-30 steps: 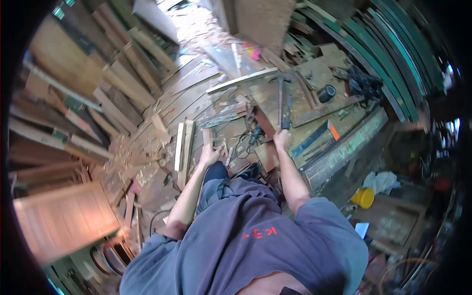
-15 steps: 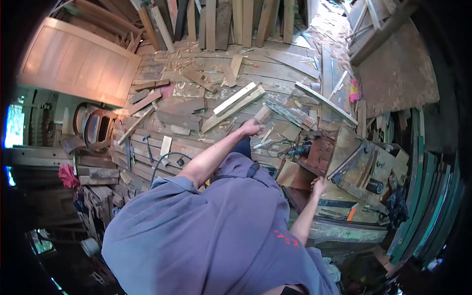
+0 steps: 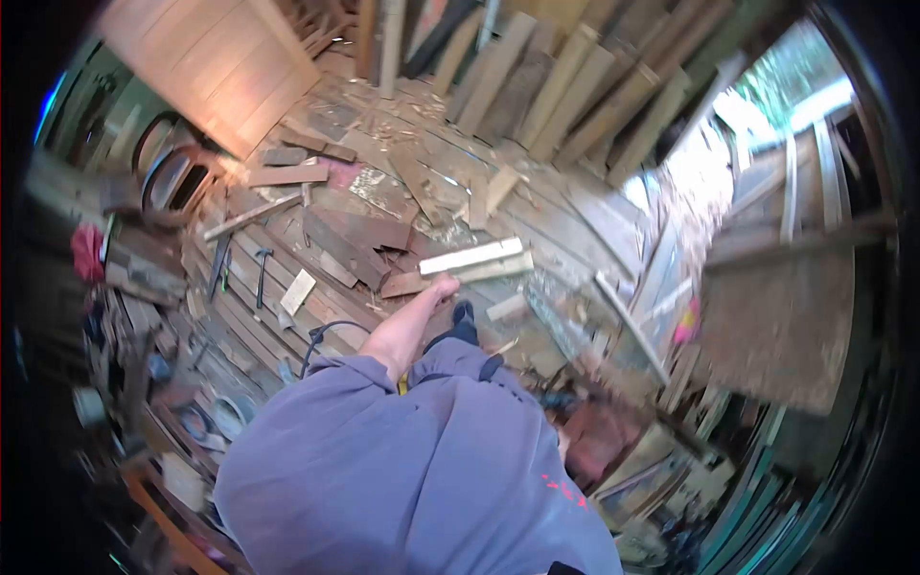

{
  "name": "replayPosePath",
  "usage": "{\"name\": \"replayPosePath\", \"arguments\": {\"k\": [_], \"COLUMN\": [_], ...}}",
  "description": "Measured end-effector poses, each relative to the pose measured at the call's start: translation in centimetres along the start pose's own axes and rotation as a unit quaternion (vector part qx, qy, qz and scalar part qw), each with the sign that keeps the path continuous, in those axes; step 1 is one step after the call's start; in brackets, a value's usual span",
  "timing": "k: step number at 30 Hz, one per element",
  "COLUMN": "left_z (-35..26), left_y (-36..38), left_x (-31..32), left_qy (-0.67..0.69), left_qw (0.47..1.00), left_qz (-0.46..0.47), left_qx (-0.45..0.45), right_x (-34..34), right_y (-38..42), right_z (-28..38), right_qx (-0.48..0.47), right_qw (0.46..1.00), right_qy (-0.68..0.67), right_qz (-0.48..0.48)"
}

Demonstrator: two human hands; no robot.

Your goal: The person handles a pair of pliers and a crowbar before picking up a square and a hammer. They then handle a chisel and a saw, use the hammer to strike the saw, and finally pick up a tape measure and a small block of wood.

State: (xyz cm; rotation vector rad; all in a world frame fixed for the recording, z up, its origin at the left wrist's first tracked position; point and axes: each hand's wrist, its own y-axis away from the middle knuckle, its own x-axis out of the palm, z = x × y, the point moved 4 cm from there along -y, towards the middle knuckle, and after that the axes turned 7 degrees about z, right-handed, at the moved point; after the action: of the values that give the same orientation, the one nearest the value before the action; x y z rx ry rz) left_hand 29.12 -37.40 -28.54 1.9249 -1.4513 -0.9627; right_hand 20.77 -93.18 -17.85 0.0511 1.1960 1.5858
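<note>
My left hand (image 3: 442, 288) is stretched out over the floor with its fingers curled in. In this view it overlaps the near edge of a pair of short boards, a pale white one (image 3: 471, 255) and a tan one (image 3: 503, 269) beside it. Nothing shows in that hand. Only a sliver of my right hand (image 3: 563, 444) shows past the side of my shirt, close to a reddish-brown wooden box (image 3: 599, 441); its fingers are hidden.
Wood offcuts and shavings litter the plank floor (image 3: 383, 153). A hammer (image 3: 261, 278) lies at the left, near a black cable (image 3: 316, 337). Long planks (image 3: 537, 86) lean along the back, and a panelled door (image 3: 216, 67) stands at upper left. Bright daylight enters at upper right.
The view has turned, swinging the room's contents round. My left hand has shifted left and lower in view, to the boards' near edge. My right hand has slipped mostly behind my shirt.
</note>
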Motion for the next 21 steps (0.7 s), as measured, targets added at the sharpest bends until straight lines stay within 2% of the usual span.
{"name": "replayPosePath", "arguments": {"k": [3,4,6,9,11,15,18,20,21], "left_z": [0.9,-1.2,-1.1,1.7,3.7,9.4,11.3,12.9,14.2], "left_y": [-3.0,1.1,3.6,7.3,10.7,16.0,20.0,21.7,21.8], "left_x": [-4.6,-7.1,-9.9,-13.4,-14.4,-12.4,-10.0,-8.0,-6.8], "left_qy": [0.045,0.046,0.183,0.291,0.348,0.471,0.572,0.623,0.623], "left_qw": [0.996,0.996,0.979,0.939,0.913,0.848,0.781,0.738,0.733], "left_qz": [-0.041,-0.069,-0.077,-0.18,-0.213,-0.244,-0.251,-0.261,-0.271], "left_qx": [0.067,0.008,0.044,0.039,0.012,-0.001,0.01,0.005,0.013], "right_x": [1.1,1.5,2.4,3.2,3.9,4.3,6.1,8.8,10.6], "right_y": [-4.8,-6.2,-8.4,-10.9,-12.3,-14.0,-7.3,-11.8,-7.6], "right_z": [7.0,9.5,14.5,21.6,25.6,33.3,44.5,46.1,48.9], "right_qx": [-0.046,-0.059,-0.082,-0.102,-0.102,-0.049,0.016,0.073,0.012], "right_qw": [0.988,0.978,0.951,0.895,0.852,0.779,0.778,0.709,0.741], "right_qy": [0.101,0.126,0.172,0.221,0.245,0.301,0.356,0.203,0.228], "right_qz": [0.109,0.154,0.243,0.373,0.451,0.548,0.518,0.671,0.632]}}
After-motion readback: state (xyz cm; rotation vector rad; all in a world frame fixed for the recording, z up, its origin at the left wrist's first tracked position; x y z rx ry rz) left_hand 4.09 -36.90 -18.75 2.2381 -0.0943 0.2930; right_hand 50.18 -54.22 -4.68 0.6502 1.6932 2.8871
